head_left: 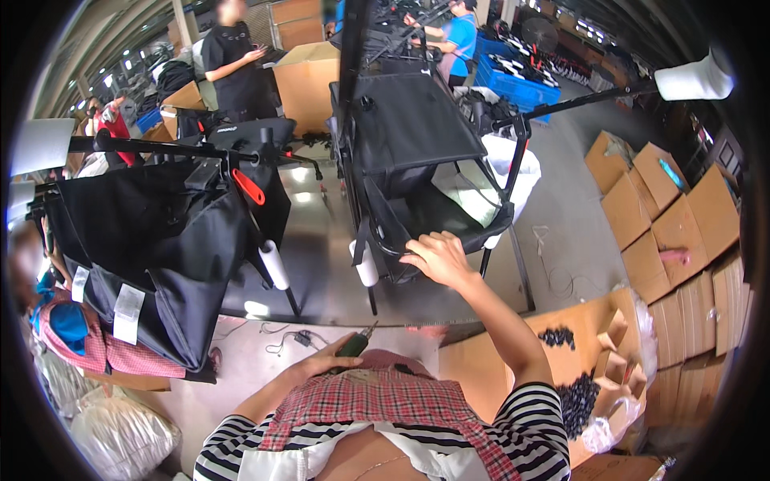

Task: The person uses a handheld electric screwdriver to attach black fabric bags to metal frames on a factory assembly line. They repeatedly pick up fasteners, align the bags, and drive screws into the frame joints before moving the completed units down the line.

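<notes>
In front of me stands a black fabric seat on a dark tubular frame (417, 120), perhaps a stroller or folding chair; I cannot tell which. My right hand (439, 258) is closed over its near curved edge, fingers wrapped round the black rim. Low by my waist, my left hand (325, 361) grips a dark green power screwdriver (353, 345), its thin bit pointing up and away from me. White foam sleeves (363, 264) cover parts of the frame's tubes. Part of the left hand's grip is hidden.
To the left hangs another black fabric piece (152, 240) on a frame with a red strap. Open cartons (642, 208) stack at the right. A cardboard sheet (481, 361) bears several small black parts (577, 405). Other people work nearby, behind blue crates (513, 84).
</notes>
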{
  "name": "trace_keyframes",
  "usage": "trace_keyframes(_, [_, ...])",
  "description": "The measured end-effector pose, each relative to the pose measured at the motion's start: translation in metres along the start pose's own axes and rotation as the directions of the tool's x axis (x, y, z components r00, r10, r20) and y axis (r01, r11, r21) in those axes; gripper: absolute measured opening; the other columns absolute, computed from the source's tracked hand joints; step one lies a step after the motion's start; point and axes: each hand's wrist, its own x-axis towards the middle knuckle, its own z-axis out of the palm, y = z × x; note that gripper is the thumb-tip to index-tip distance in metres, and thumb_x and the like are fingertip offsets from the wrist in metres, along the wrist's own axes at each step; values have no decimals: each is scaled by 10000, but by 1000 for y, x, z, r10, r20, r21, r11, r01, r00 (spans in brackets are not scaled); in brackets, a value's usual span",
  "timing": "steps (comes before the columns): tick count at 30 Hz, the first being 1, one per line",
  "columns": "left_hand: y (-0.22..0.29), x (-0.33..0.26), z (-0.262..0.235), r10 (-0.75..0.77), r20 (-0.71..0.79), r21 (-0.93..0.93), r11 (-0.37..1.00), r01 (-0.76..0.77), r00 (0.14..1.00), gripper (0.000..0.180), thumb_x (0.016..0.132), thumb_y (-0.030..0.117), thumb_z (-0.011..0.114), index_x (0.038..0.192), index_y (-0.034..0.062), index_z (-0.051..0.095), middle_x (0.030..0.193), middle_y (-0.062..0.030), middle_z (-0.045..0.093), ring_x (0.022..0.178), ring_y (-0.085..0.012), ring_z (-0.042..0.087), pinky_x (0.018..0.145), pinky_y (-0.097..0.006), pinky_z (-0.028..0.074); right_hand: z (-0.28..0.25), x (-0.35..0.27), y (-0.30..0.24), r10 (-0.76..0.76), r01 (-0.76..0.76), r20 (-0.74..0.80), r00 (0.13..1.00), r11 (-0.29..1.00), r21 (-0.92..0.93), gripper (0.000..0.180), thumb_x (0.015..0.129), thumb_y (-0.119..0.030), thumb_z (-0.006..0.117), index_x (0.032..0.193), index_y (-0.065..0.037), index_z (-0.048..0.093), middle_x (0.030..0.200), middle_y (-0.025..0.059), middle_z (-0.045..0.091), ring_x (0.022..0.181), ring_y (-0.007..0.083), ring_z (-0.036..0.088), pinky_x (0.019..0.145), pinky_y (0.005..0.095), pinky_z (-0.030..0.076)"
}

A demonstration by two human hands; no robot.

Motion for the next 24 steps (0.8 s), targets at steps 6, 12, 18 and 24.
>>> trace_keyframes(6, [6,-2,21,-105,-21,-200,975,99,994,937,843,330,777,1565,72,239,1354,-146,522,1181,-236,545,1005,-325,425,-10,-41,-21,-28,25,-163,986,999,-21,333,858,-457,674,886,-125,657,745,34,605,738,231,630,695,369,467])
trace_keyframes(12, [34,-2,63,-279,18,-552,798,243,960,632,842,158,759,1396,119,458,987,-112,629,796,-189,641,670,-293,546,-69,-155,-35,290,-237,-304,908,951,198,422,825,-218,754,1204,-82,629,1175,104,639,1140,298,587,970,421,476])
trace_keyframes(18, [45,13,89,-388,54,-498,789,361,920,823,828,105,759,1534,126,336,1021,-100,635,912,-203,646,821,-322,527,-42,-396,25,896,-869,-347,276,387,308,220,847,-54,706,1062,-46,660,947,157,663,794,302,687,645,388,560])
trace_keyframes(24, [33,39,90,-376,86,-343,858,382,922,808,844,103,746,1532,75,323,1076,-76,612,956,-173,622,849,-296,505,-40,-445,65,917,-971,-366,156,211,115,171,874,-42,677,1036,-48,624,939,170,673,762,339,688,666,411,562])
